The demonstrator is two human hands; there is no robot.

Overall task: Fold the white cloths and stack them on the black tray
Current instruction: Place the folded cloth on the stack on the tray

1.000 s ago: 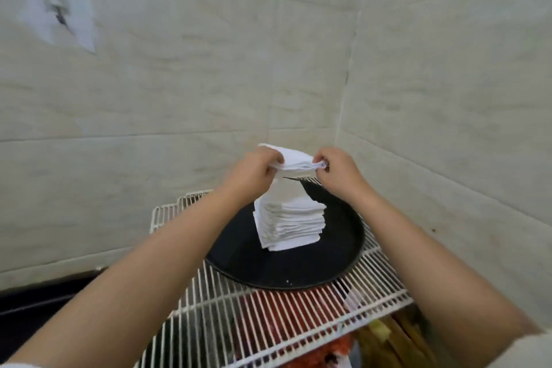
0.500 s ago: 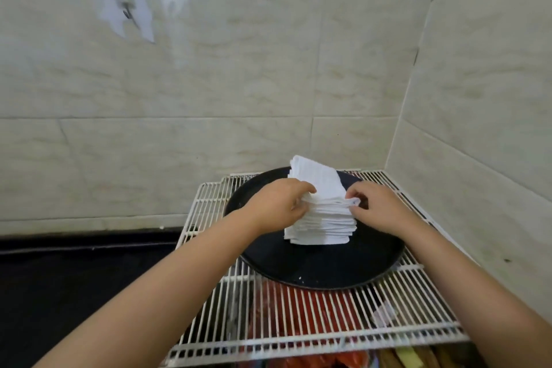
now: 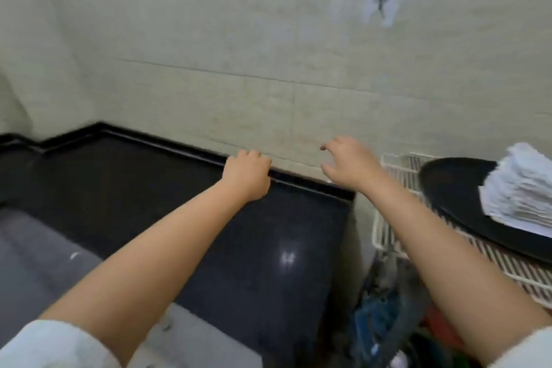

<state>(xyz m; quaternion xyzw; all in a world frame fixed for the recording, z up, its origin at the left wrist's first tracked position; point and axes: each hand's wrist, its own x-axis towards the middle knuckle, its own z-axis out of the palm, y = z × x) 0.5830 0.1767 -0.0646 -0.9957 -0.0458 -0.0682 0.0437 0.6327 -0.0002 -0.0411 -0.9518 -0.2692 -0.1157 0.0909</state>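
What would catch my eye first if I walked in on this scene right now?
Probably the two bare arms stretched forward over the shiny black counter, with the left hand curled loosely and the right hand open, neither holding anything. At the far right, a tall stack of folded white cloths sits on a black tray, which rests on a white wire rack against the pale tiled wall.

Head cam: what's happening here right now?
A person is between folds. Both hands are empty: the left hand is curled loosely over the black countertop, and the right hand is open with fingers spread near the tiled wall. At the right edge, a stack of folded white cloths sits on the black tray, which rests on a white wire rack. No unfolded cloth is in view.
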